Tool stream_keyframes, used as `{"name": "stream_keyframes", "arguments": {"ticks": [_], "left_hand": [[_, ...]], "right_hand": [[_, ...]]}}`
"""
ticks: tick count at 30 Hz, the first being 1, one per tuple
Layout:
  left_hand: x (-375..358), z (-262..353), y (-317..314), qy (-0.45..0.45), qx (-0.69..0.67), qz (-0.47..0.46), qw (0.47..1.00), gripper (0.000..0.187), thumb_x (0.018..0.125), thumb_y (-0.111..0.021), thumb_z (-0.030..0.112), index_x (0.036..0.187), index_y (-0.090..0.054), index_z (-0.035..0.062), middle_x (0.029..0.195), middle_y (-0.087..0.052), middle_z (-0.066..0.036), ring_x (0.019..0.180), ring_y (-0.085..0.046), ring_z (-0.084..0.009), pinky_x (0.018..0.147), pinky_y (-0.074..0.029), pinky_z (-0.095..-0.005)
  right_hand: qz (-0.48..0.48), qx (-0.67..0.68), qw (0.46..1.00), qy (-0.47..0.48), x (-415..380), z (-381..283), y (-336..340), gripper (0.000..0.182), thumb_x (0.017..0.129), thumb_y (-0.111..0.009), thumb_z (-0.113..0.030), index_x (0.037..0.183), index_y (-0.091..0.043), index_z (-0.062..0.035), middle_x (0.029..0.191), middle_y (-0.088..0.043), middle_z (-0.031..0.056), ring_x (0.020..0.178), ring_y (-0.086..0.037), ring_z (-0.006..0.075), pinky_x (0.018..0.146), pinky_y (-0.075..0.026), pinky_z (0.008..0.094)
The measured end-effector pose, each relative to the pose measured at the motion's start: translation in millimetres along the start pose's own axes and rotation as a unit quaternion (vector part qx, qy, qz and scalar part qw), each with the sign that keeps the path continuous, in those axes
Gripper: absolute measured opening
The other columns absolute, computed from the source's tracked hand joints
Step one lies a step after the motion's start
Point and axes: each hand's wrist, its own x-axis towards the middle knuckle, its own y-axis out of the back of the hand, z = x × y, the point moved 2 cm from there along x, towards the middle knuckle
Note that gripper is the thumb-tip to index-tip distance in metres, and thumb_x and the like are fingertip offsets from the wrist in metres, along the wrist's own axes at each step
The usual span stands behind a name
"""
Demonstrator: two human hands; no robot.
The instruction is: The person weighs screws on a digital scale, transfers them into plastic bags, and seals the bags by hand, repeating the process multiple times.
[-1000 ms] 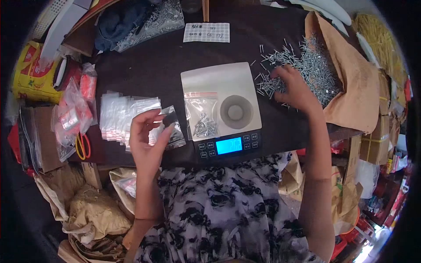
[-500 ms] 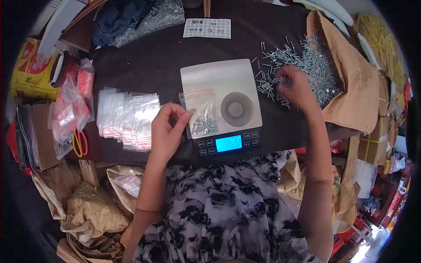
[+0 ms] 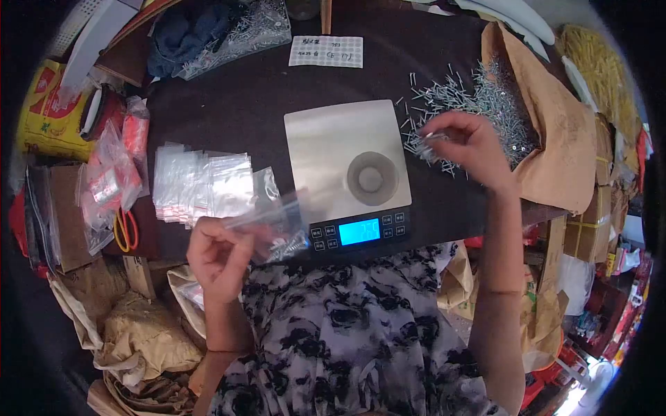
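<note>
My left hand [image 3: 220, 256] pinches the edge of a clear zip bag [image 3: 283, 220], blurred by motion, at the front left of the digital scale [image 3: 322, 149]. Silvery screws [image 3: 288, 247] lie in the bottom of the bag. On the scale's plate stands a small round grey cup [image 3: 373, 182], and the blue display [image 3: 359, 231] is lit. Just right of the scale, my right hand [image 3: 468, 147] is closed with a few screws between thumb and fingers. It hovers over the near left edge of a loose screw pile [image 3: 496, 104], which spreads from a brown paper bag [image 3: 555, 132].
Overlapping empty zip bags [image 3: 201, 184] lie left of the scale. A written label sheet [image 3: 326, 52] is at the back, beside a clear box of screws [image 3: 253, 31]. Orange-handled scissors [image 3: 126, 230] and plastic-wrapped packs [image 3: 111, 184] sit at the left edge.
My left hand has carried the bag of screws off the scale plate, left and toward my body. My right hand has drawn slightly back from the pile with screws in its fingers.
</note>
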Motion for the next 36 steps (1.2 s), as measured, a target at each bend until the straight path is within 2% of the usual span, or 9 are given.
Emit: {"name": "stream_keyframes", "arguments": {"ticks": [5, 8, 11, 16, 21, 24, 27, 32, 36], "left_hand": [[-7, 0, -12, -0.002, -0.001, -0.059, 0.998, 0.015, 0.086, -0.059, -0.004, 0.093, -0.047, 0.0031, 0.092, -0.067, -0.020, 0.083, -0.067, -0.0235, 0.070, -0.053, -0.0313], [-10, 3, -22, 0.018, -0.048, -0.089, 0.995, 0.013, 0.087, -0.059, -0.003, 0.093, -0.049, 0.0032, 0.092, -0.067, -0.020, 0.088, -0.068, -0.0261, 0.074, -0.053, -0.0330], [-16, -4, -26, 0.041, -0.040, -0.158, 0.986, 0.011, 0.085, -0.063, 0.000, 0.089, -0.053, 0.0025, 0.096, -0.068, -0.020, 0.087, -0.068, -0.0249, 0.074, -0.054, -0.0339], [-13, -7, -48, 0.011, -0.004, -0.312, 0.950, 0.017, 0.080, -0.070, 0.000, 0.093, -0.057, 0.0017, 0.097, -0.069, -0.020, 0.087, -0.069, -0.0262, 0.076, -0.054, -0.0355], [-9, -17, -26, 0.010, 0.166, -0.219, 0.961, 0.023, 0.076, -0.073, -0.001, 0.098, -0.066, 0.0012, 0.104, -0.068, -0.015, 0.096, -0.067, -0.0269, 0.081, -0.054, -0.0350], [-9, -27, 3, -0.053, 0.316, -0.166, 0.933, 0.026, 0.075, -0.071, -0.002, 0.101, -0.068, 0.0008, 0.107, -0.067, -0.015, 0.101, -0.065, -0.0295, 0.085, -0.053, -0.0368], [-5, -29, 4, -0.084, 0.439, -0.150, 0.882, 0.027, 0.076, -0.069, -0.002, 0.102, -0.068, -0.0002, 0.107, -0.067, -0.015, 0.106, -0.063, -0.0333, 0.092, -0.049, -0.0399], [-9, -55, 12, -0.111, 0.487, -0.160, 0.852, 0.026, 0.076, -0.067, -0.002, 0.102, -0.065, -0.0021, 0.109, -0.066, -0.017, 0.110, -0.060, -0.0365, 0.096, -0.046, -0.0428], [-11, -53, 11, -0.015, 0.414, -0.073, 0.907, 0.026, 0.076, -0.067, -0.002, 0.102, -0.063, -0.0024, 0.108, -0.065, -0.017, 0.109, -0.060, -0.0366, 0.095, -0.046, -0.0432]], "right_hand": [[-0.069, -0.124, 0.978, 0.155, -6, -16, -62, 0.024, 0.076, -0.071, -0.003, 0.100, -0.069, -0.0034, 0.091, -0.068, 0.0087, 0.080, -0.067, 0.0162, 0.072, -0.054, 0.0264], [-0.044, -0.124, 0.986, 0.105, -18, -34, -61, 0.030, 0.073, -0.076, -0.008, 0.101, -0.069, -0.0045, 0.092, -0.067, 0.0094, 0.082, -0.066, 0.0207, 0.073, -0.054, 0.0306], [-0.161, -0.067, 0.976, 0.132, -43, -56, -61, 0.028, 0.071, -0.078, -0.010, 0.096, -0.069, -0.0047, 0.092, -0.067, 0.0083, 0.085, -0.066, 0.0213, 0.074, -0.054, 0.0345], [-0.202, 0.007, 0.958, 0.203, -74, -37, -77, 0.015, 0.072, -0.076, -0.006, 0.083, -0.066, -0.0022, 0.089, -0.068, 0.0129, 0.091, -0.067, 0.0269, 0.081, -0.053, 0.0386], [-0.136, 0.157, 0.978, 0.035, -117, 7, -36, 0.009, 0.080, -0.069, -0.002, 0.088, -0.064, -0.0017, 0.086, -0.070, 0.0099, 0.086, -0.068, 0.0187, 0.074, -0.053, 0.0308], [-0.250, 0.138, 0.954, -0.095, -143, 32, 4, 0.009, 0.083, -0.067, -0.003, 0.090, -0.063, -0.0008, 0.088, -0.070, 0.0094, 0.085, -0.068, 0.0160, 0.072, -0.051, 0.0270], [-0.233, 0.107, 0.956, -0.145, -146, 29, 7, 0.008, 0.084, -0.066, -0.005, 0.091, -0.063, -0.0012, 0.085, -0.069, 0.0074, 0.080, -0.067, 0.0135, 0.068, -0.050, 0.0250], [-0.177, -0.039, 0.979, -0.089, -124, 22, -9, 0.008, 0.084, -0.067, -0.007, 0.091, -0.065, -0.0025, 0.081, -0.067, 0.0035, 0.074, -0.064, 0.0106, 0.064, -0.049, 0.0255], [-0.121, -0.032, 0.990, -0.067, -97, 19, -29, 0.009, 0.084, -0.066, -0.006, 0.093, -0.065, -0.0020, 0.079, -0.065, 0.0033, 0.070, -0.062, 0.0088, 0.061, -0.049, 0.0256]]}}
